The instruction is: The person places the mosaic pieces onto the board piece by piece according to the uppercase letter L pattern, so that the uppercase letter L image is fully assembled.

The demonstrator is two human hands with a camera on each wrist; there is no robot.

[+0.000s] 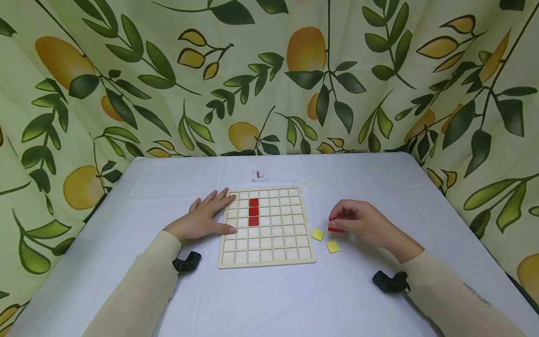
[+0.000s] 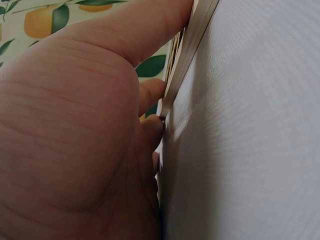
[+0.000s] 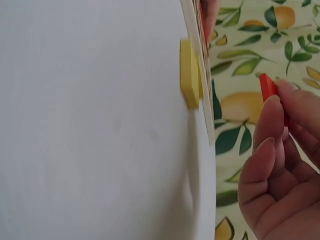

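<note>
A pale wooden grid board lies flat on the table, with several red square tiles in one column near its upper left. My left hand rests along the board's left edge, thumb and fingers spread onto the frame. To the right of the board, my right hand pinches a red tile between thumb and fingertips, held above the table. Two yellow tiles lie by the board's right edge: one yellow tile close to the frame and another yellow tile slightly nearer me.
Behind the board lies a small printed grid card with red and yellow marks. A white cloth covers the table. A curtain patterned with fruit and leaves hangs around its back and sides.
</note>
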